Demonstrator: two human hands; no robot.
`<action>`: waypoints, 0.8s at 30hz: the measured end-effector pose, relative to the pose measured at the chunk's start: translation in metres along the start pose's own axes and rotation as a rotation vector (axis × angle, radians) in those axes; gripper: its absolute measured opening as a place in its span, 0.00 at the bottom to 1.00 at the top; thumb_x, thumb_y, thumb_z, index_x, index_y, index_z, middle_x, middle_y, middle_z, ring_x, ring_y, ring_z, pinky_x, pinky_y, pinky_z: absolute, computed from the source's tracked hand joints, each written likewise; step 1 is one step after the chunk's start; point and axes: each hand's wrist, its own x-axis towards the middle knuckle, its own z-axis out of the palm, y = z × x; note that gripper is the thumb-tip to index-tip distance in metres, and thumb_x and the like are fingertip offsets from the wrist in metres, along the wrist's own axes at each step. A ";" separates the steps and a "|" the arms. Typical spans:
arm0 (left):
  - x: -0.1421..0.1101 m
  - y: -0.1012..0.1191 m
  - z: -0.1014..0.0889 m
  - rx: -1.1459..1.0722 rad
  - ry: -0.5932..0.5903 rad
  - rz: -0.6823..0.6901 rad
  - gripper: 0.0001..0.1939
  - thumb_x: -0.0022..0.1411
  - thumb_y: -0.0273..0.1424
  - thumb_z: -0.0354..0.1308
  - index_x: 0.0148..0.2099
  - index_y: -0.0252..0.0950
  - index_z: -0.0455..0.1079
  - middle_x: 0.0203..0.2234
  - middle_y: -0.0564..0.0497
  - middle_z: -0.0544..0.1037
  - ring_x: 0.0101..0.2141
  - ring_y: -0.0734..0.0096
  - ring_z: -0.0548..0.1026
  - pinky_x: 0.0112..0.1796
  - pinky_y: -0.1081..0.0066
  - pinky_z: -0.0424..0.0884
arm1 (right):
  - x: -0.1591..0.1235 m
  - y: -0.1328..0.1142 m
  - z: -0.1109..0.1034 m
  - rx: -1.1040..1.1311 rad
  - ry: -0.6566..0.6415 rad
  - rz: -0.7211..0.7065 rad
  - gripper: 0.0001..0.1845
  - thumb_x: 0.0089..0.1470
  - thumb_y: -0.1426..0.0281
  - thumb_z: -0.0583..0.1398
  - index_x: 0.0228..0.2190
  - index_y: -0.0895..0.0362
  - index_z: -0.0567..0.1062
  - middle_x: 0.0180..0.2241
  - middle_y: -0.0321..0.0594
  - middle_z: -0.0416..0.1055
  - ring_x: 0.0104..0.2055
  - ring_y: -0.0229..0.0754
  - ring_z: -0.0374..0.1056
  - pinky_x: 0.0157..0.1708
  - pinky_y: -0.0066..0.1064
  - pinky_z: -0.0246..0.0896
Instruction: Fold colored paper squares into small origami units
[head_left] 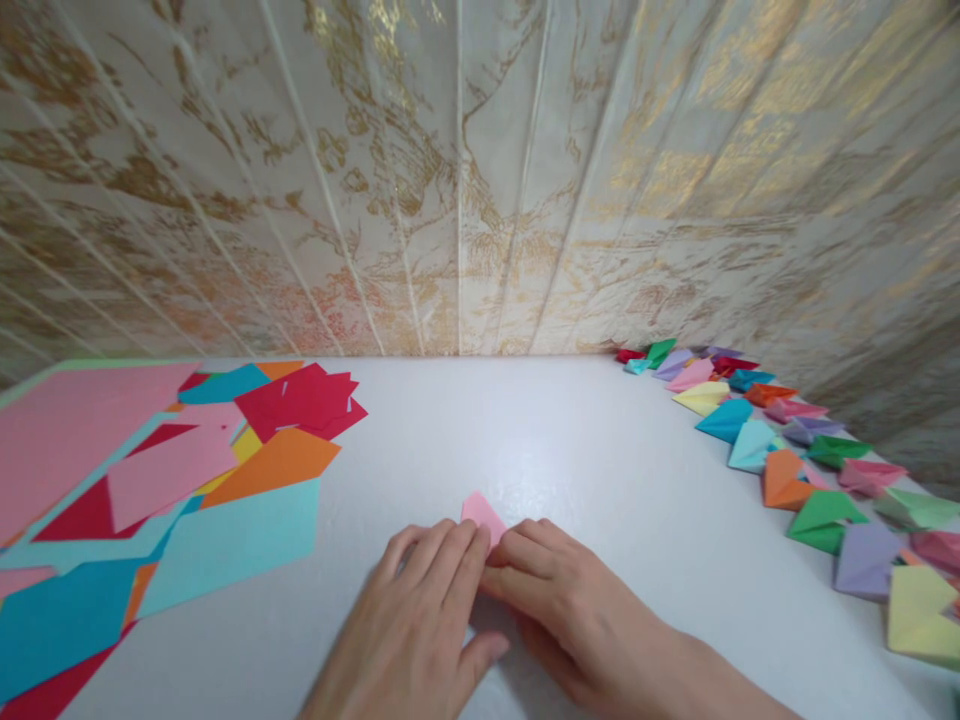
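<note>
A small piece of pink folded paper (pixel 482 515) lies on the white table, its pointed far end showing past my fingertips. My left hand (pixel 431 600) is laid flat over its left side, fingers stretched forward and thumb apart. From the right, my right hand (pixel 551 590) curls its fingers against the paper's right edge and grips it. Both hands touch each other at the fingertips. Most of the paper is hidden under them, so its full folded shape cannot be made out.
Loose coloured paper sheets (pixel 232 540) overlap on the left of the white table (pixel 480 420), with a stack of red pieces (pixel 296 400) among them. Rows of folded paper shapes (pixel 784 480) in many colours line the right side. A patterned gold-and-white curtain (pixel 457 180) hangs behind.
</note>
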 end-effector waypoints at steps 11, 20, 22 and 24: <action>0.026 -0.031 0.004 -0.197 0.126 0.121 0.13 0.68 0.17 0.51 0.39 0.37 0.73 0.44 0.48 0.78 0.46 0.60 0.72 0.47 0.60 0.65 | -0.002 0.039 -0.026 -0.020 -0.003 0.064 0.21 0.63 0.80 0.56 0.53 0.51 0.74 0.48 0.44 0.73 0.52 0.46 0.64 0.53 0.42 0.63; 0.022 -0.011 -0.003 -0.342 -0.060 -0.121 0.16 0.54 0.26 0.71 0.43 0.36 0.70 0.42 0.49 0.76 0.42 0.56 0.72 0.42 0.58 0.68 | -0.001 0.028 -0.016 -0.038 0.061 0.136 0.16 0.59 0.81 0.60 0.46 0.54 0.79 0.39 0.43 0.73 0.42 0.45 0.64 0.42 0.37 0.65; 0.021 -0.011 0.000 -0.326 -0.036 -0.113 0.13 0.57 0.23 0.66 0.43 0.37 0.69 0.41 0.49 0.76 0.41 0.56 0.72 0.42 0.58 0.68 | -0.001 0.027 -0.014 -0.040 0.080 0.148 0.16 0.59 0.81 0.61 0.45 0.54 0.79 0.38 0.43 0.73 0.41 0.45 0.64 0.41 0.36 0.65; 0.021 -0.011 0.003 -0.304 -0.006 -0.086 0.09 0.61 0.21 0.61 0.43 0.37 0.69 0.40 0.48 0.76 0.41 0.56 0.72 0.42 0.57 0.67 | -0.001 0.026 -0.012 -0.041 0.084 0.162 0.15 0.59 0.81 0.60 0.44 0.54 0.79 0.38 0.43 0.73 0.41 0.45 0.64 0.40 0.35 0.65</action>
